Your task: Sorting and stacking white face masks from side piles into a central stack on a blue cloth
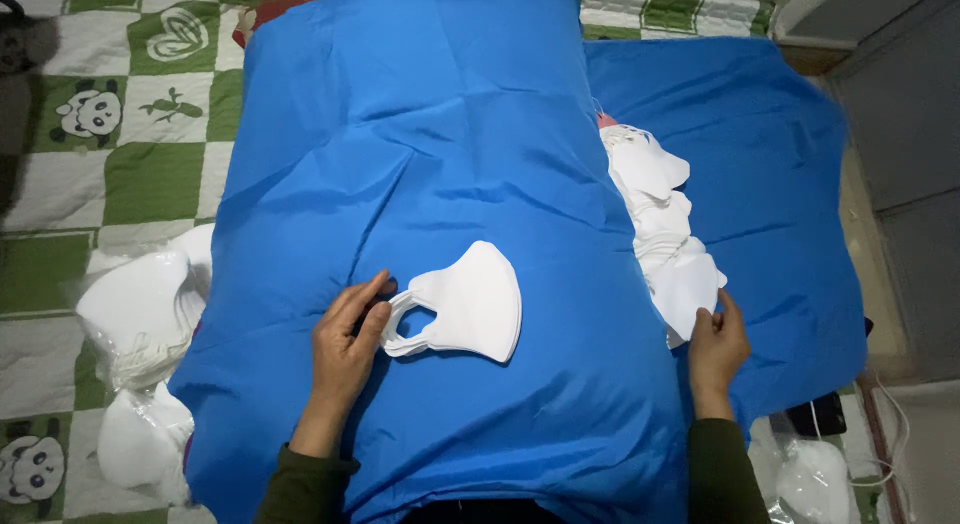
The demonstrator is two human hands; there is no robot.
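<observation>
A white folded face mask (470, 304) lies flat on the blue cloth (430, 144) in front of me. My left hand (345, 344) rests on the cloth with its fingertips on the mask's ear loop at its left end. My right hand (716, 346) reaches to the right and pinches the lower edge of a white mask at the near end of a row of stacked white masks (660, 224). That row runs away from me along the fold in the blue cloth.
Clear bags of white masks (140, 324) lie at the left on a green and white checked quilt (120, 174). Another bag of masks (815, 479) and a dark phone (815, 414) lie at the lower right. A grey floor (910, 134) borders the right side.
</observation>
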